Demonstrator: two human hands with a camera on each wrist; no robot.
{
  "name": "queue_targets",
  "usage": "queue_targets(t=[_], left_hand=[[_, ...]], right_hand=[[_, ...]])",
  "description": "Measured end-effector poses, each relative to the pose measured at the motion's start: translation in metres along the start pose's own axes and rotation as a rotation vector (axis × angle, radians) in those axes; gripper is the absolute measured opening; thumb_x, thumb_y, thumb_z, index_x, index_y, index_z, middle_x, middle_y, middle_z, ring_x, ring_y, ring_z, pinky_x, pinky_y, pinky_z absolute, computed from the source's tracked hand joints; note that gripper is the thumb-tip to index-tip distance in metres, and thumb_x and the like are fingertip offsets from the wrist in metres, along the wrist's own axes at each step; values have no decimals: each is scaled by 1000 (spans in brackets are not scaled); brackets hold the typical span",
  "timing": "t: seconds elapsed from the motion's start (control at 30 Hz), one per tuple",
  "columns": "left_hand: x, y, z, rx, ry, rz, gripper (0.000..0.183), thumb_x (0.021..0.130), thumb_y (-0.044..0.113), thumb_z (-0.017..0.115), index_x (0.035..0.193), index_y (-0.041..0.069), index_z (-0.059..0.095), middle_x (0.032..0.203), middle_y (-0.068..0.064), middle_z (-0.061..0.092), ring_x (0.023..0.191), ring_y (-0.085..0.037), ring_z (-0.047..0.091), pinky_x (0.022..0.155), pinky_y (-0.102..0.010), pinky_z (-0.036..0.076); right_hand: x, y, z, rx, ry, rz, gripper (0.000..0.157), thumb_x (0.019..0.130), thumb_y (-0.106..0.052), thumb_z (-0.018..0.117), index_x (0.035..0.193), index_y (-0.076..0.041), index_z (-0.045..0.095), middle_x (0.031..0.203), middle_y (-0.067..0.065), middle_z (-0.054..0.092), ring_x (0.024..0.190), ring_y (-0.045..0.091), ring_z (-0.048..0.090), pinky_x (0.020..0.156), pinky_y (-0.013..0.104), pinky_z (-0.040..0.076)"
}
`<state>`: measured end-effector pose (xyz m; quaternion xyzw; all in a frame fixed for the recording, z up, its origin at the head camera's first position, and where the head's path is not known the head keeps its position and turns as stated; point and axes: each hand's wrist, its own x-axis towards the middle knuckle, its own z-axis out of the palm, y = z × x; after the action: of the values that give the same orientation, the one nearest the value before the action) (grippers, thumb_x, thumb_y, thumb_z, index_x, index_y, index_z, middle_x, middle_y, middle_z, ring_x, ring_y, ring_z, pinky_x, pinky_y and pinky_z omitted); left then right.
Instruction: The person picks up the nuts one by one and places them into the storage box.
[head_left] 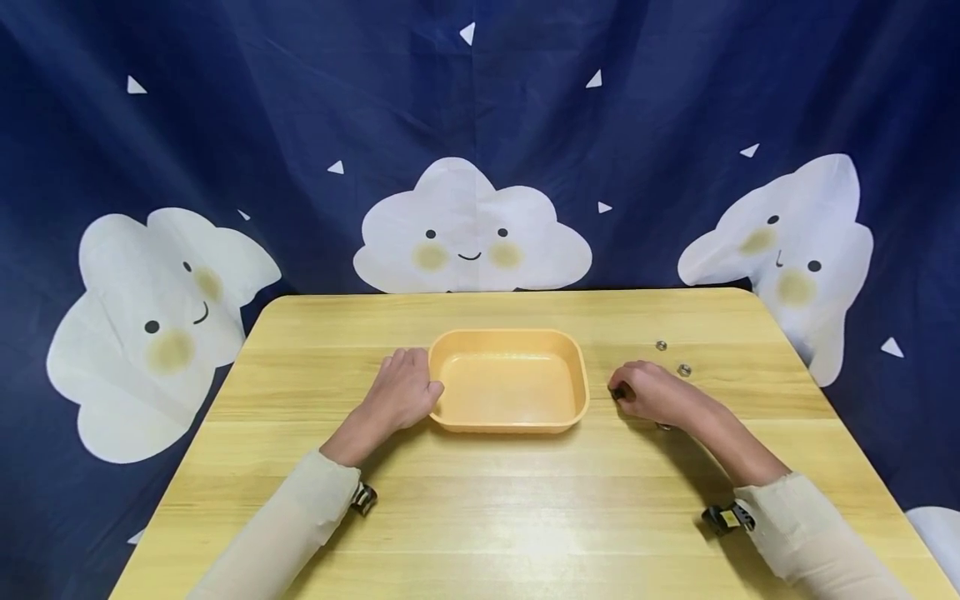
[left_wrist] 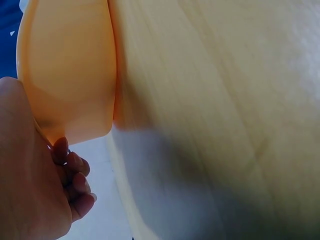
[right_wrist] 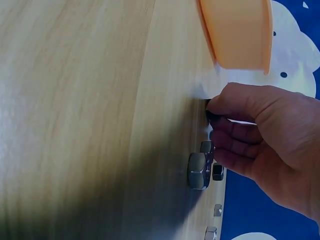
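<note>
A shallow orange plastic tray [head_left: 510,428] lies on the table. My left hand [head_left: 403,390] grips its left rim, thumb over the edge; in the left wrist view curled fingers [left_wrist: 82,197] show beside its wall. To the right of the tray, my right hand [head_left: 652,392] pinches a small black nut [right_wrist: 211,111] at the tabletop, partly hidden by the thumb. Below that hand in the right wrist view are a large silver hex nut [right_wrist: 198,171], a smaller silver nut [right_wrist: 206,146] and another black nut [right_wrist: 218,171].
Two silver nuts [head_left: 662,345] [head_left: 684,370] lie on the table beyond the right hand. The light wooden table [head_left: 480,517] has rounded far corners. Behind it hangs a dark blue curtain [head_left: 480,100] with white clouds.
</note>
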<state>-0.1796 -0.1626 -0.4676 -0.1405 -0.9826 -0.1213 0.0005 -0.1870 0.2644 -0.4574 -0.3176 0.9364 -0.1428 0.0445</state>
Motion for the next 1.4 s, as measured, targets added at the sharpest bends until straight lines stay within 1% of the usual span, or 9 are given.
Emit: queue_targets(t=[0.1,0.33,0.5,0.67,0.73,0.9,1.03,1.2,1.4], left_hand=[[0,1,0,-1,0,-1,29,89,29,49,98,2,54,89,-8,53,85,-28,46,79,-37,35],[-1,2,0,-8,5,-3,29,89,29,50,98,2,54,89,-8,52,85,-27,45,79,-37,35],[-1,2,1,-9,5,-4,30,90,29,48,100,2,54,90,-8,52,85,-27,45,79,-36,34],[-1,2,1,-11,3,-5,33,90,30,47,103,1,54,91,-8,52,86,-27,45,79,-36,33],[-1,2,1,-11,6,-5,33,89,30,48,103,1,54,92,-8,52,86,-27,45,79,-36,34],[-1,1,1,-9,4,-10,33,90,30,49,103,1,54,92,-8,53,87,-27,45,80,-36,34],[-1,1,1,-11,4,-14,32,90,30,49,103,1,55,92,-8,53,87,-28,45,80,-36,35],[-1,1,1,-17,1,-18,32,90,30,48,103,1,54,93,-8,53,87,-28,45,80,-36,34],[-1,1,1,-19,8,-15,31,89,30,48,100,2,54,91,-7,53,86,-27,46,79,-36,35]], right_hand=[[-2,2,2,10,4,0,20,81,0,77,101,-1,74,94,7,71,88,22,68,76,36,58],[-6,6,4,20,67,-38,19,83,-3,78,101,-1,75,95,6,72,89,21,69,78,38,58],[-5,6,4,20,72,-62,18,85,-2,77,103,0,75,96,7,73,89,22,70,79,38,59],[-4,4,2,24,70,-61,18,86,-1,76,104,1,75,98,9,75,92,24,72,81,39,60],[-4,4,1,31,76,-58,18,86,-1,76,104,1,75,98,9,76,90,22,71,79,39,59],[-3,3,0,43,84,-36,18,86,-2,77,104,-1,76,96,7,76,85,14,67,76,35,58],[-3,2,-2,63,74,-25,19,87,-4,76,106,-3,76,97,5,76,85,11,65,75,32,57],[-2,1,-6,111,74,-42,15,89,-4,75,104,-4,76,95,2,74,82,8,63,71,27,55],[0,0,-11,106,90,-61,15,88,-4,76,103,-3,76,94,2,74,81,8,64,70,26,55]])
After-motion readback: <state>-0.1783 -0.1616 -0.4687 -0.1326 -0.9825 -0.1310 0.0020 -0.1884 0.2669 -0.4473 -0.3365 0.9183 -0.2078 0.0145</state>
